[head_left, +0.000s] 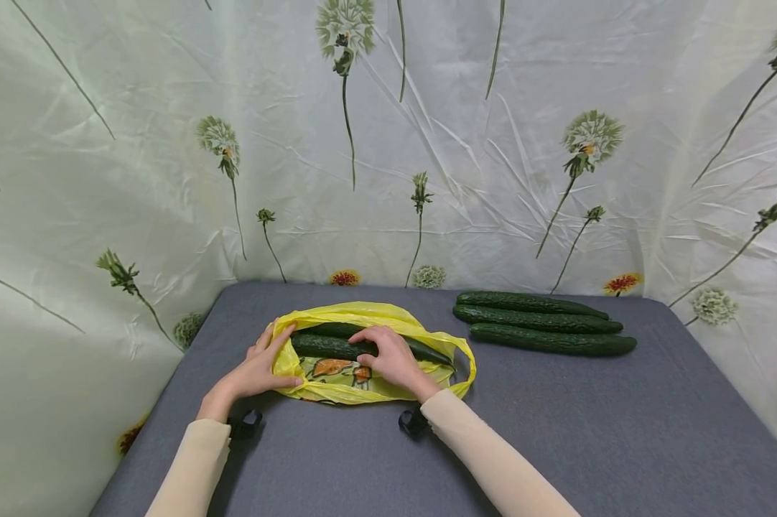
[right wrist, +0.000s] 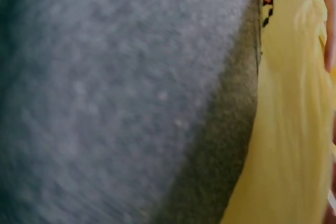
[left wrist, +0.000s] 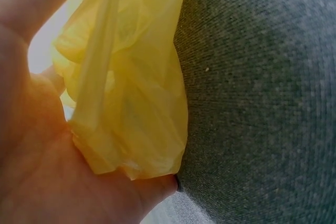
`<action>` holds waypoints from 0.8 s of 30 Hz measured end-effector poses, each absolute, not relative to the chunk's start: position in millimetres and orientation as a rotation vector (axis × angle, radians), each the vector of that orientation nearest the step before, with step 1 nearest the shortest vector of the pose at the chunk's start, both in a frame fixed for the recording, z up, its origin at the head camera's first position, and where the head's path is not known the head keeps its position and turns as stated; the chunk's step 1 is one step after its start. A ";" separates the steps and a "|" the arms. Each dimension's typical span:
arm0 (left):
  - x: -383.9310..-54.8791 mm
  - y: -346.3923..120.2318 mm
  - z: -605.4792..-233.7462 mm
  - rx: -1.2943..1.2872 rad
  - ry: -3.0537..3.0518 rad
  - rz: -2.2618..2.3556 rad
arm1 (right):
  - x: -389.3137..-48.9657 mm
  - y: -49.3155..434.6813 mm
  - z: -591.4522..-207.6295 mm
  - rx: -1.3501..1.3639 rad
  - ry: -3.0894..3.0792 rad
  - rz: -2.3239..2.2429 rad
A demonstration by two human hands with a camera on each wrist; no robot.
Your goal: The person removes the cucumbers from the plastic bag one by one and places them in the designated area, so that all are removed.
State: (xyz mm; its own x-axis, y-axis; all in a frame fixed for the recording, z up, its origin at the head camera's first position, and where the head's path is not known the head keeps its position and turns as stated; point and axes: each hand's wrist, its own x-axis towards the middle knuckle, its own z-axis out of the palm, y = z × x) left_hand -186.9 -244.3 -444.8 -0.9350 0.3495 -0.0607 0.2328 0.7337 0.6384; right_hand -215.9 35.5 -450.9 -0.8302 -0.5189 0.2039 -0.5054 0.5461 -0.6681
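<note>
A yellow plastic bag (head_left: 363, 393) lies on its side with its mouth spread wide, and orange print shows inside it. Two dark green cucumbers lie in it, a front cucumber (head_left: 327, 347) and a rear cucumber (head_left: 430, 353). My right hand (head_left: 391, 359) reaches into the mouth and holds the front cucumber between thumb and fingers, covering part of both. At the bag's left end my left hand (head_left: 259, 366) spreads thumb and fingers against the rim. The left wrist view shows the bag's folded yellow plastic (left wrist: 131, 103) between thumb and fingers.
Three more cucumbers (head_left: 543, 321) lie side by side at the table's back right. The grey cloth-covered table (head_left: 556, 431) meets a flower-printed curtain (head_left: 388, 143) behind it and at the sides. One bag handle (head_left: 471, 370) loops out at the right.
</note>
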 end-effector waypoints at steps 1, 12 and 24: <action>-187.1 -244.8 -445.3 0.465 2.758 0.976 | -215.6 35.1 -451.4 -0.918 2.748 -1.179; -186.7 -246.6 -445.7 0.441 2.740 0.966 | -216.6 33.6 -456.5 -1.017 2.689 -1.222; -187.2 -246.7 -444.3 0.435 2.733 0.970 | -216.5 31.4 -454.3 -1.054 2.762 -1.016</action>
State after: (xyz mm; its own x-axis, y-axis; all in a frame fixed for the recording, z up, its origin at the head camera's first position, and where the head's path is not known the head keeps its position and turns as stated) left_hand -187.2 -246.7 -444.3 -0.9347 0.3421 -0.0959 0.2050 0.7399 0.6408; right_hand -216.5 31.4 -454.3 -0.7726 -0.6008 0.2052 -0.5906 0.5614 -0.5797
